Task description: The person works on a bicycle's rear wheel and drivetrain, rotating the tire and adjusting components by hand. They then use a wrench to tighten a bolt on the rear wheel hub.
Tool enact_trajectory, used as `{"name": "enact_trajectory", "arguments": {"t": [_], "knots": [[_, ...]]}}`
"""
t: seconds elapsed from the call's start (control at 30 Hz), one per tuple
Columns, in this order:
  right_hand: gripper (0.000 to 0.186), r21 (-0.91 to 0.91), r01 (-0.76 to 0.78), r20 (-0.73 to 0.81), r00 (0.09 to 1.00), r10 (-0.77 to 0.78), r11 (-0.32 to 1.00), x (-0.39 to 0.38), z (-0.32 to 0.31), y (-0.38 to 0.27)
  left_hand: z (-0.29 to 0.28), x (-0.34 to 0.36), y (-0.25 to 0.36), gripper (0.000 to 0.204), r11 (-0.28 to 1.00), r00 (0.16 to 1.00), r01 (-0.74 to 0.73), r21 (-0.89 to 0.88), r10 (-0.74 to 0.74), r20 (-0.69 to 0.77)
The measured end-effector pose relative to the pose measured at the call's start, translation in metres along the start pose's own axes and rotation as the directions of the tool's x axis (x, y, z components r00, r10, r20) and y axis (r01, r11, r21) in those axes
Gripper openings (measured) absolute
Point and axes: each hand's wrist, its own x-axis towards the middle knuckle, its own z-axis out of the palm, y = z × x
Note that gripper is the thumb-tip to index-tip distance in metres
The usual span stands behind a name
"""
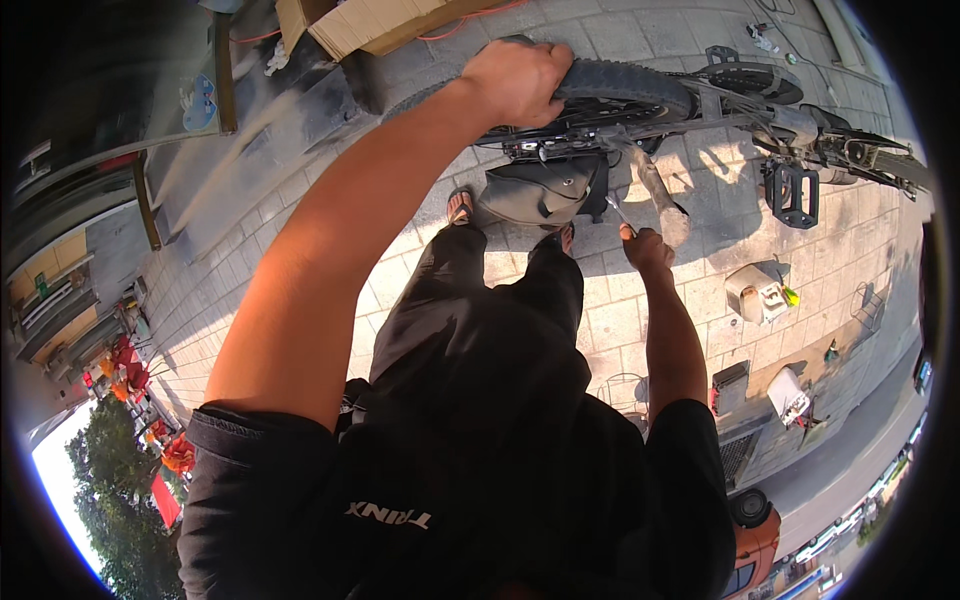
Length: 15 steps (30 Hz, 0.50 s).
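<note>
A black bicycle (720, 110) stretches across the upper right, its knobbly-tyred wheel (620, 80) in front of me. My left hand (518, 84) is closed over the top of that tyre, arm stretched forward. Lower and to the right, my right hand (648, 248) is closed on a slim silvery hand tool (617, 208); its tip points toward the bicycle, and its exact kind is too small to tell. Beside that hand is the end of a thick, dusty pole (660, 195). A grey bag (540, 190) sits below the wheel, close to my feet.
An open cardboard box (385, 22) is at the top. On the paving to the right are a whitish container (755, 293) with small items and another pale box (788, 395). A pedal (792, 195) juts toward me. A glass front (110, 90) stands left; a red car (757, 545) is lower right.
</note>
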Motion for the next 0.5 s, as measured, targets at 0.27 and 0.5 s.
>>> {"name": "enact_trajectory", "arguments": {"t": [0.27,0.5], "knots": [[0.064,0.424,-0.152,-0.17,0.955,0.243,0.893,-0.14,0.117,0.018,-0.001,-0.01,-0.01,0.057,0.963,0.995,-0.068,-0.262,0.047,-0.085],[0.061,0.63,-0.283,-0.109,0.89,0.443,0.723,-0.237,0.148,-0.076,0.005,-0.071,-0.058,0.065,0.895,0.996,-0.061,-0.442,0.026,-0.086]]}}
